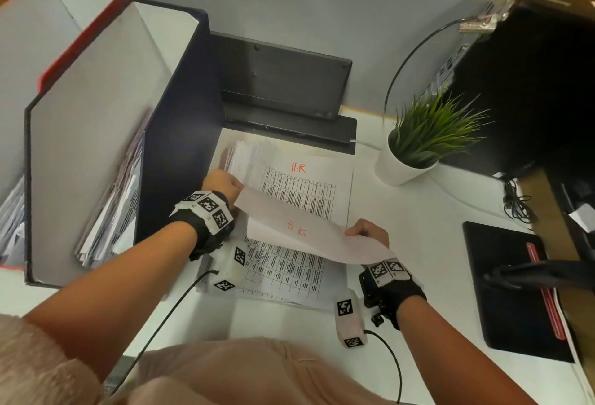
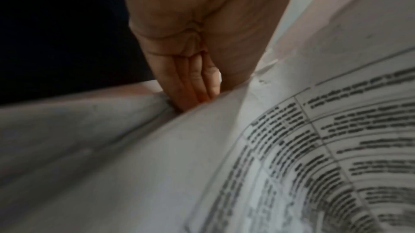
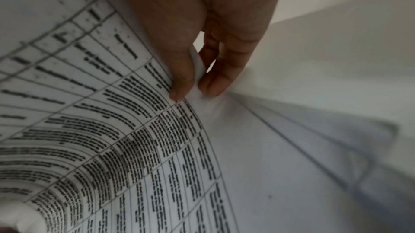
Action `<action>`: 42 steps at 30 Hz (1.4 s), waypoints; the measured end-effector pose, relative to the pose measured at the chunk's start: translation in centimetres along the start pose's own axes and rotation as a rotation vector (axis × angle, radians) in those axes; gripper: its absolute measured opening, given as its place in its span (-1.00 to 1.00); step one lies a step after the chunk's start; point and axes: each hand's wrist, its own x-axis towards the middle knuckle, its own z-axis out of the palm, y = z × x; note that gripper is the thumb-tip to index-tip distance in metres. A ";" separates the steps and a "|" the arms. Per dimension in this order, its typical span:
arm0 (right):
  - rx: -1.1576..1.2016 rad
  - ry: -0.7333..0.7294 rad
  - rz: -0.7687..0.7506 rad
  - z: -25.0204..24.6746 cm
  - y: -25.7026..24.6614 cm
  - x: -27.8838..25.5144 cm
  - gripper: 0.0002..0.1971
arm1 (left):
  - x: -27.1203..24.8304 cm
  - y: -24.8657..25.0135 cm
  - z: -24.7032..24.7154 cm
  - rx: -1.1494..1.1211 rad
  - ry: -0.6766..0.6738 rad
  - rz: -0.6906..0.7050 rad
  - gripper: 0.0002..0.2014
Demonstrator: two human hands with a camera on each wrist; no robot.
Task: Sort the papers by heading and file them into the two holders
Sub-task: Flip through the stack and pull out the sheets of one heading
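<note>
the person is lifting one sheet off the stack of papers that is lying on the white desk. the right hand is pinching the sheet's near edge between thumb and fingers, and the left hand is gripping its far corner, fingers curled down at the stack's left side. red writing is showing through the raised sheet; the page on top of the stack is reading "h.r" in red. just left of the stack the dark holder is standing with papers inside, the red-edged holder beyond it. a potted plant is sitting right of the stack.
</note>
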 end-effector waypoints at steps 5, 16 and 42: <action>0.045 0.017 -0.024 -0.1 0.6 0.2 -0.39 | 0.1 0.0 0.0 0.166 -0.016 0.042 -0.82; 0.075 0.019 -0.064 0.4 0.7 0.7 -0.46 | -1.3 -2.0 1.3 -0.055 0.129 0.275 -0.75; -0.049 -0.005 -0.120 -0.1 0.4 0.1 -0.42 | -0.5 0.2 -0.1 -0.236 0.013 -0.134 -0.66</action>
